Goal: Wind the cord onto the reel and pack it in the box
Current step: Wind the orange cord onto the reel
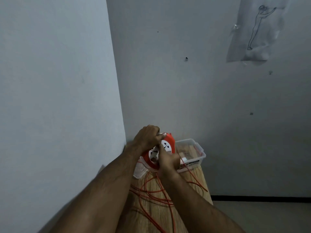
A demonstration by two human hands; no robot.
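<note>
On the wooden table at lower centre, winding looks under way: the left hand grips the reel (beside the clear box), the right hand seemingly pinches the cord, with loose loops left to wind.

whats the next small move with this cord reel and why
Probably another winding turn: the left hand grips the orange reel, the right hand is at its face, and much orange cord lies loose on the table.
</note>
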